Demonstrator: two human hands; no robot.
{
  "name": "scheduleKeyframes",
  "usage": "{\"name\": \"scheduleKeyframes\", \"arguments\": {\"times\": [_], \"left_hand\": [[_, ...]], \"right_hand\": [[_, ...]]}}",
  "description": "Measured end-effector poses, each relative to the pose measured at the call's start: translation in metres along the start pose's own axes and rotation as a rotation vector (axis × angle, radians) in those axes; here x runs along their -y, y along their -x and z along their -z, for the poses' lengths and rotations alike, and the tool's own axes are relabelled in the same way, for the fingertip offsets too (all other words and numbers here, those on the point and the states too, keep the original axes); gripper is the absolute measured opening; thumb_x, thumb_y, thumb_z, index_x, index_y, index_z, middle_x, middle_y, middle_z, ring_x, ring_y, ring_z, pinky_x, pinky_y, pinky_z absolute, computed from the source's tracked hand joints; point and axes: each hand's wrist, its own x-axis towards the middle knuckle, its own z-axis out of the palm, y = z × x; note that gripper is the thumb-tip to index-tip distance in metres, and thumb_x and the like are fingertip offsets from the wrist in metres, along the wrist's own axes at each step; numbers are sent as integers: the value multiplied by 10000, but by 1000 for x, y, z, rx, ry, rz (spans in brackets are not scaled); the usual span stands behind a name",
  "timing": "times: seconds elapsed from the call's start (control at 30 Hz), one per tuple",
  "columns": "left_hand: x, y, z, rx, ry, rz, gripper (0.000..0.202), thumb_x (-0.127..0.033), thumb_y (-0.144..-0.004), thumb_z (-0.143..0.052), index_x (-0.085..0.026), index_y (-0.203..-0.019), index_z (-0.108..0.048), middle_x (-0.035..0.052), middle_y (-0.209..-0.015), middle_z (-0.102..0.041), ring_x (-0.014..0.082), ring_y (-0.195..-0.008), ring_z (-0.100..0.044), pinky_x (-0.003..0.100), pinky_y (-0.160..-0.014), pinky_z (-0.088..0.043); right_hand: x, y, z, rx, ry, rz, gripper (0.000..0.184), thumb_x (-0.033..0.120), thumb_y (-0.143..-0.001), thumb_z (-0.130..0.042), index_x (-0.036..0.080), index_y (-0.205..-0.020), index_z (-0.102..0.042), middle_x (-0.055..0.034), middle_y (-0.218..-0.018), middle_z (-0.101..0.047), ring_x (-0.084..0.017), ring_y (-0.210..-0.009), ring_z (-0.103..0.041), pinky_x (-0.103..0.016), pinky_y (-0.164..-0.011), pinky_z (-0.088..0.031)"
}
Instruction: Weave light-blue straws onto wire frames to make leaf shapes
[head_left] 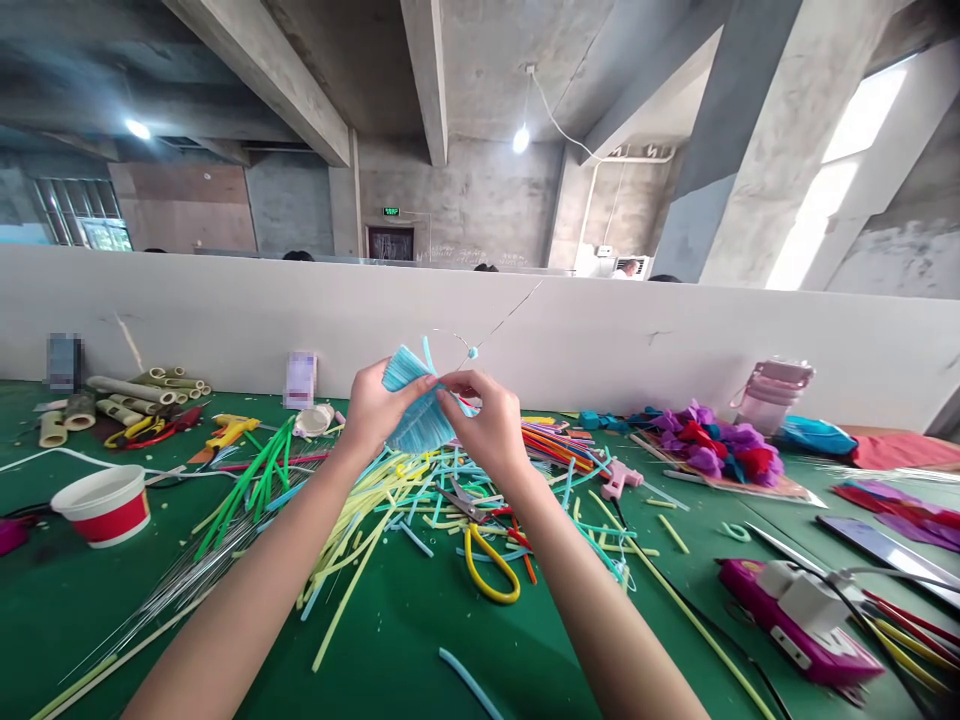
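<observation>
head view: held a light-blue fuzzy piece (421, 428) up above the green table (375, 650), before the white partition (187, 315). gripped its left side with the left hand (373, 408), thumb laid across the near face. closed thumb and fingers of the right hand (489, 415) on its right edge, near a thin wire (516, 308) and a small blue tuft (473, 352). could not tell the exact contact between wire and fingertips. saw, below the hands, yellow-handled scissors (474, 514) lying among cut yellow-green stems (364, 505). had green stems (281, 452) to the left, near a yellow glue gun (232, 432), with a red-and-white paper cup (106, 508) further left and bamboo pieces (139, 390) by the partition. had, to the right, a pink glue gun (621, 478) near orange stems (559, 443), a pile of purple and red crumpled pieces (712, 445) beside a pink bottle (775, 395), and a magenta power strip (795, 630) nearer, holding white plugs (814, 605).
</observation>
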Motion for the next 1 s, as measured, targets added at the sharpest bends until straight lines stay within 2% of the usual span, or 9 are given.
{"name": "scheduleKeyframes", "arguments": {"times": [0.17, 0.3, 0.37, 0.47, 0.6, 0.7, 0.87, 1.0], "left_hand": [[-3, 3, -4, 1, -33, -63, 415, -456, -672, -809, -180, -949, -673, 31, -818, -701, 192, -733, -667, 295, -695, -538], [-9, 6, -4, -66, -194, -220, 507, -431, -705, -792, -247, -1141, -609, 37, -1046, -686, 197, -870, -657, 295, -778, -519], [-10, 7, -4, -76, -258, -272, 451, -423, -736, -769, -248, -1121, -611, 34, -1045, -682, 189, -864, -645, 289, -782, -506], [-11, 7, -3, -98, -274, -296, 308, -419, -782, -726, -224, -1000, -630, 16, -920, -680, 173, -808, -630, 272, -760, -488], [-11, 4, -1, -94, -247, -272, 253, -427, -788, -719, -206, -852, -615, -7, -799, -646, 154, -740, -595, 242, -704, -455], [-15, 4, 1, -23, -193, -219, 270, -440, -795, -712, -201, -762, -591, -30, -709, -574, 130, -657, -530, 225, -629, -419], [-23, 5, 3, 66, -70, -107, 309, -463, -780, -722, -196, -718, -580, -43, -664, -516, 113, -610, -479, 205, -561, -388], [-25, 1, 8, 130, -17, -20, 280, -451, -746, -761, -189, -787, -671, -18, -713, -596, 129, -653, -532, 216, -586, -429]], "right_hand": [[-2, -2, 0, 3, -51, -24, 153, 262, -859, -632, 219, -984, -710, -21, -856, -709, -173, -814, -656, -296, -780, -523], [-2, -2, 0, 14, -6, -1, 167, 252, -868, -632, 228, -984, -750, -34, -868, -704, -181, -801, -652, -297, -747, -506], [-3, -1, -1, 20, 4, -4, 154, 246, -866, -637, 223, -955, -761, -41, -884, -709, -191, -815, -657, -306, -751, -505], [-4, 1, -3, 28, -3, -3, 170, 253, -872, -634, 232, -983, -761, -43, -897, -705, -194, -837, -663, -309, -772, -511], [-4, 3, -7, 13, 2, 6, 186, 274, -879, -629, 235, -1020, -743, -51, -945, -701, -201, -899, -657, -314, -810, -512], [-3, 4, -9, -17, -12, 15, 171, 294, -887, -616, 221, -1010, -712, -65, -1064, -703, -222, -1028, -640, -336, -898, -488], [2, 5, -10, 41, -160, -89, 201, 329, -943, -525, 201, -969, -678, -22, -863, -735, -176, -812, -684, -272, -743, -500], [4, 4, -7, 48, -146, -108, 189, 326, -920, -549, 203, -929, -692, -15, -845, -741, -174, -782, -684, -263, -723, -488]]}}
